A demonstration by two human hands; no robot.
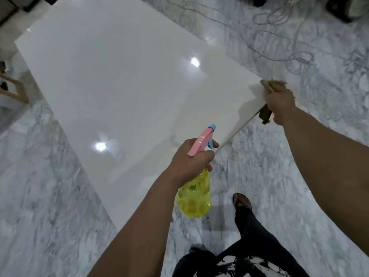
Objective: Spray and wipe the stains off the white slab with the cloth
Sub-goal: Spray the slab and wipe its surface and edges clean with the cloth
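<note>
- The white slab [119, 86] lies flat, its long axis running from the upper left of the frame to the lower centre.
- Left hand [191, 158] grips the spray bottle [194, 196] — nozzle aimed up-frame over the slab's near edge.
- Right hand [279, 102] clutches the brown cloth [265, 114] at the slab's right corner — nearer the edge, likely to wipe inward.

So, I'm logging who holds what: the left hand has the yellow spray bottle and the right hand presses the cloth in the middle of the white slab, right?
Not quite. The left hand does hold the yellow spray bottle, but the head view shows the right hand pressing the cloth at the corner of the white slab, not in the middle.
</note>
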